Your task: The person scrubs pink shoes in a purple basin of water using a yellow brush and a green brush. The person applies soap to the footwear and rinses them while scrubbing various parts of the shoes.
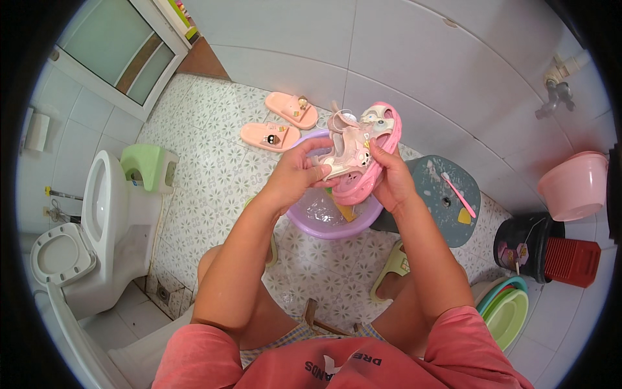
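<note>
A child's pink and white sandal (362, 150) is held between both my hands above a purple basin (311, 228) of soapy water. My left hand (303, 170) grips one end of its straps, thumb on top. Around the pink sole's far side my right hand (393, 177) is closed, its thumb on the upper. Something yellow (346, 211) lies partly in the water below the sandal. Right of the basin, a toothbrush with a pink handle (459, 195) and a small yellow piece (464, 216) rest on a grey-green stool (427, 214) marked with suds.
Two peach slippers (291, 111) stand beyond the basin, near the tiled wall. At left are a toilet (104, 204) and a green stool (146, 167). On the right are a black bucket (505, 248), a red washboard (571, 262), stacked basins (508, 316), a pink bucket (573, 187) and a tap (554, 97).
</note>
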